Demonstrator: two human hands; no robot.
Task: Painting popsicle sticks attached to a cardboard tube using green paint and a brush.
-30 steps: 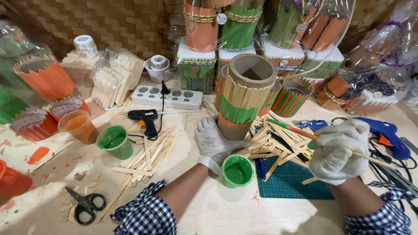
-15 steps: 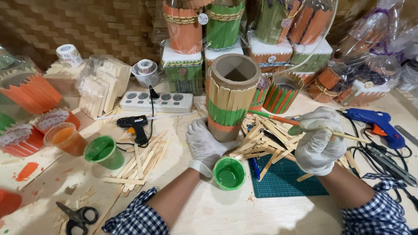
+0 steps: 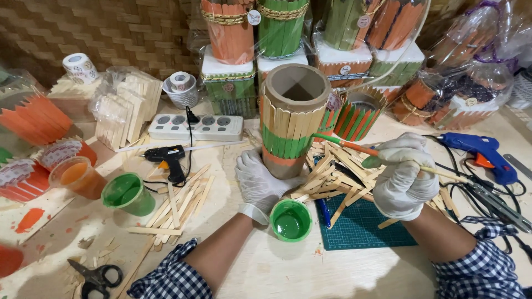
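- Stick-clad cardboard tube (image 3: 292, 119) is seen upright near the middle of the worktop (image 3: 266, 271), towards the back edge; open mouth up, long axis vertical.
- Cladding: bare wooden sticks on the upper part, a green painted band lower down, an orange strip at the base.
- Left hand (image 3: 259, 180), white-gloved, is laid against the tube's base on the near-left side; fingers spread and pressed to it, touching, not wrapped round.
- Right hand (image 3: 403, 177), also gloved, is closed on a thin brush (image 3: 354, 148); the handle runs out past the hand towards the right edge.
- Brush lies roughly level, so its axis is crosswise to the tube's axis; the green-loaded tip is at the tube's right flank, at the green band. Whether bristles actually touch can't be told.
- Key relation: tube lies left of & slightly beyond the right hand; the left hand is the nearer one, already in contact, while the right reaches it only via the brush.
- Small green paint cup (image 3: 291, 220) sits just in front of the tube, between the two forearms, towards the near edge.
- Loose wooden sticks (image 3: 332, 177) are piled right of the tube base, partly over a green cutting mat (image 3: 360, 230).
- Other items: black glue gun (image 3: 166, 158) left of centre, blue glue gun (image 3: 482, 152) near the right edge, scissors (image 3: 94, 277) at the near-left corner, a 2nd green cup (image 3: 127, 194) & an orange cup (image 3: 77, 176) on the left side.
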